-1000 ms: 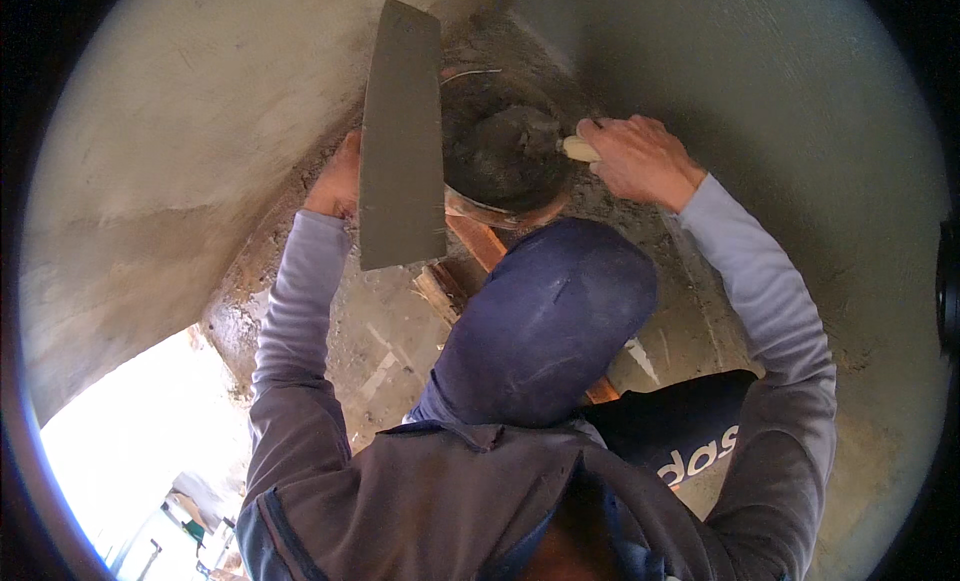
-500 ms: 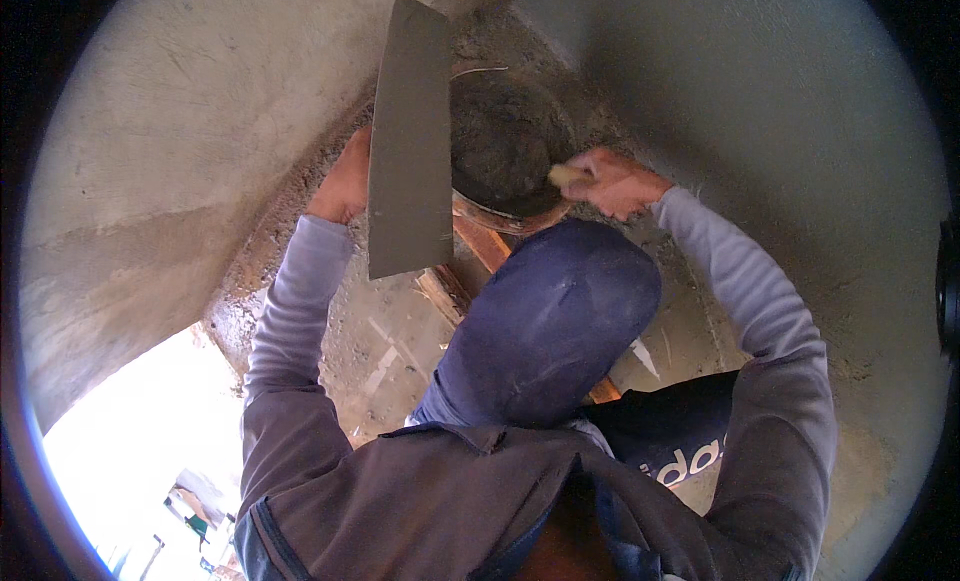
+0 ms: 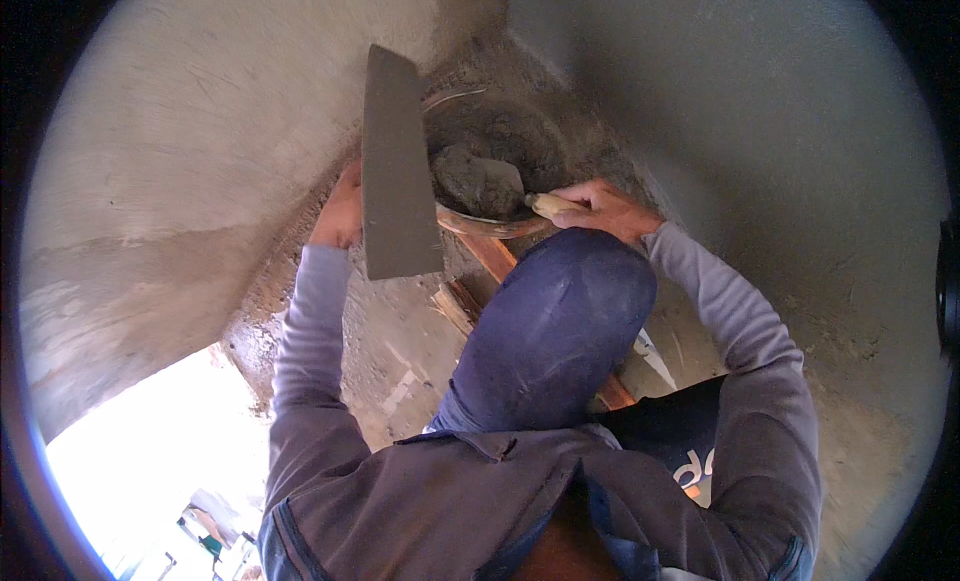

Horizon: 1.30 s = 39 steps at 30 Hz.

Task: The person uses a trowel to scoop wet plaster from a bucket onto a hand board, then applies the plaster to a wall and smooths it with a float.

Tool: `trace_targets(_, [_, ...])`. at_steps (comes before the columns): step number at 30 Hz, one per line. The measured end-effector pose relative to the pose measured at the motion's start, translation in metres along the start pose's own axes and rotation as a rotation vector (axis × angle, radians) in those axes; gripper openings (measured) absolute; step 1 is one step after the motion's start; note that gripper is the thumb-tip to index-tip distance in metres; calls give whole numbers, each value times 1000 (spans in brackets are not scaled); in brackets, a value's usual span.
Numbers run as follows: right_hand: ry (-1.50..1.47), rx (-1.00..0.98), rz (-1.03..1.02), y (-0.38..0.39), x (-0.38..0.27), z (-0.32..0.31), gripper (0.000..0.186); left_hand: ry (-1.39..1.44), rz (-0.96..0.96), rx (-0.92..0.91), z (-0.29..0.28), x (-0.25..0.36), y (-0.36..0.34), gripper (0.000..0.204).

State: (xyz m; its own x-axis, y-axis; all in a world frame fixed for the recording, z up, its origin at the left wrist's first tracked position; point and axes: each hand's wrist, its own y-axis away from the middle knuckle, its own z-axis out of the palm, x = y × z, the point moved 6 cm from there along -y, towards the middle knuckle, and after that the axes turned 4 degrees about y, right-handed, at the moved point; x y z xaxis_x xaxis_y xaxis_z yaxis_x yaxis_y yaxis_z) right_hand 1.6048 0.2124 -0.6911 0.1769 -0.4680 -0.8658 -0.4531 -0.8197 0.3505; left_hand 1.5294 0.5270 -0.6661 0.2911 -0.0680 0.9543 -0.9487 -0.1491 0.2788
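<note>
My left hand [image 3: 340, 211] is closed behind a long grey plastering float [image 3: 398, 171], its flat face up toward me; the grip itself is hidden. To the right of it, my right hand [image 3: 605, 209] wraps round the pale wooden handle of a trowel [image 3: 550, 204]. On the trowel's blade sits a lump of wet grey mortar [image 3: 468, 181]. The blade lies over a round basin [image 3: 490, 227] holding more mortar, close to the float's right edge. A gap shows between float and trowel handle.
Plastered walls rise at the left [image 3: 190, 161] and the right [image 3: 790, 181], meeting in a corner behind the basin. Wooden pieces [image 3: 487, 255] lie on the floor by the basin. My bent knee [image 3: 565, 321] is just in front. A bright opening [image 3: 150, 451] is at lower left.
My right hand has moved the trowel leftward, and its blade now shows with mortar on it. The float has shifted slightly left, its far end lower in the view.
</note>
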Motion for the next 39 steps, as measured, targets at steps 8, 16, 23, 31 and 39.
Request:
trace_targets(8, [-126,94,164,31,-1,-13,43,396,-54,91,-34,-17,55,41])
trace_targets(16, [-9,322,95,86,-115,-63,47,888,10,295,24,-2,51,54])
trace_targets(23, [531,702,-457,91,-164,-59,50,1346,157,-108,118,19,-6,52])
trace_targets(31, [663,736,-592,78,-127,-42,61,1356,157,-119,144,17,-13,50])
trace_targets(39, [640,846,-566,60,-117,-25,68,1298,199,-48,114,25,-14,48])
